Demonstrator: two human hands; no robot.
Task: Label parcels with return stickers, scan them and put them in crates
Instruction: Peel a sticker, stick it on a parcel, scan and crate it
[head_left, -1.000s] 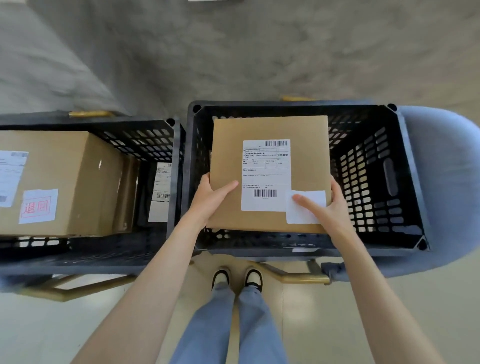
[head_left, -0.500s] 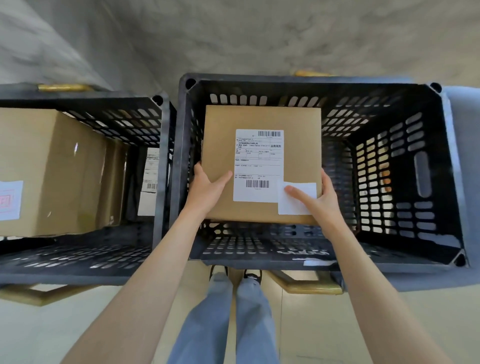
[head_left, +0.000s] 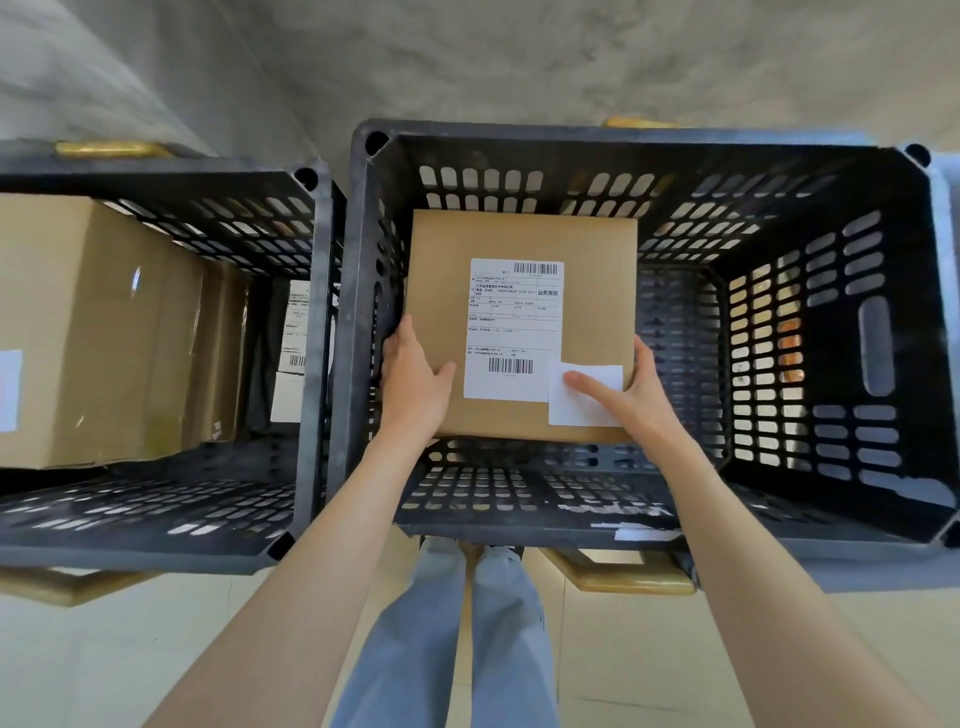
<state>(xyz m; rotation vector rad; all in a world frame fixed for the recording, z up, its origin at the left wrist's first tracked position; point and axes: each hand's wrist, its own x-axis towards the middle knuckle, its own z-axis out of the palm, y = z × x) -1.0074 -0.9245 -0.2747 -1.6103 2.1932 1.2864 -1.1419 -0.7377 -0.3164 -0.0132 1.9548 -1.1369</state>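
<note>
Parcel (head_left: 524, 244): plain brown cardboard box, flat face up, held inside the right-hand black crate (head_left: 810, 171), toward its left wall.
Shipping label (head_left: 514, 327): white, centred on the parcel; a barcode at top right, another near the bottom, small Chinese print too fine to read.
Sticker (head_left: 587, 397): blank white square on the parcel's near right corner, overlapping the label's edge.
Left hand (head_left: 415, 384): grips the parcel's left edge, thumb on top.
Right hand (head_left: 631, 392): grips the right edge, thumb lying across the sticker.
Left crate (head_left: 311, 322): beside the first, holding a bigger brown box (head_left: 104, 332).
</note>
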